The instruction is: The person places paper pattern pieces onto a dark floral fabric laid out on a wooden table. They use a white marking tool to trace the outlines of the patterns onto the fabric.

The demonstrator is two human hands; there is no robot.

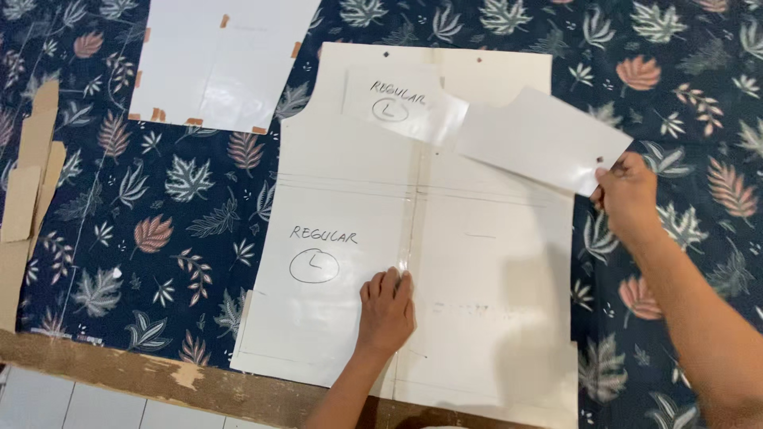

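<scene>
A large cream paper garment pattern (477, 262) lies flat on dark blue fabric printed with leaves (183, 206). My left hand (387, 308) rests palm down on the pattern's lower middle, beside its taped centre seam. My right hand (628, 193) pinches the corner of a small glossy white pattern piece (540, 139), lifted and tilted over the big pattern's upper right. Another small white piece (401, 103) with handwriting lies at the pattern's top.
A second white pattern sheet with tape bits (214, 59) lies at the upper left. Brown cardboard strips (28, 183) sit along the left edge. The worn wooden table edge (143, 373) runs along the bottom, with white floor tiles below.
</scene>
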